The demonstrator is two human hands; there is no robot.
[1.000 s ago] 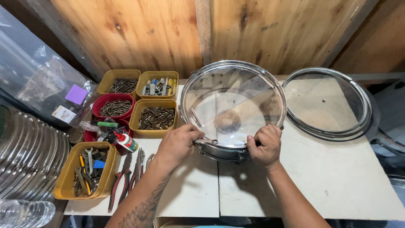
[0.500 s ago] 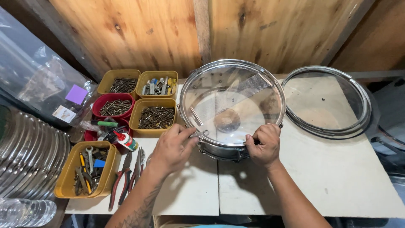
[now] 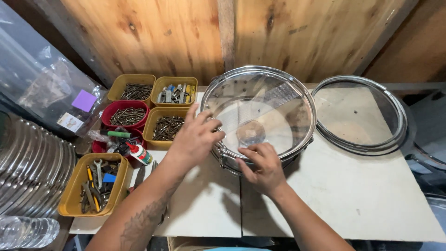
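Seen from above, on a white table (image 3: 353,204) against a bare wooden wall (image 3: 148,37). At centre, a drum (image 3: 260,116) with a chrome hoop and a clear head, set on the table's far half and tilted a little toward the viewer. Left hand (image 3: 195,139) laid over the drum's near-left rim, fingers spread apart and resting on the hoop and the edge of the clear head, not clamped on anything. Right hand (image 3: 262,169) at the near rim, just right of the left one, fingers loosely curled with the tips touching the hoop; cannot tell whether anything small was pinched between them. Both forearms bare, reaching in from the bottom edge, with a tattoo on the left one. To the right of the drum, touching or nearly so, a second hoop (image 3: 360,114) with a clear skin, lying flat. Left of the drum, small yellow tubs (image 3: 169,128) and a red tub (image 3: 127,116) filled with dark screws and bits. Nearer the viewer, a glue bottle (image 3: 139,153) with a red tip, and a larger yellow tray (image 3: 93,186) holding wrenches and other hand tools. At far left, stacked shiny rings (image 3: 32,172) and clear plastic wrap (image 3: 37,79).
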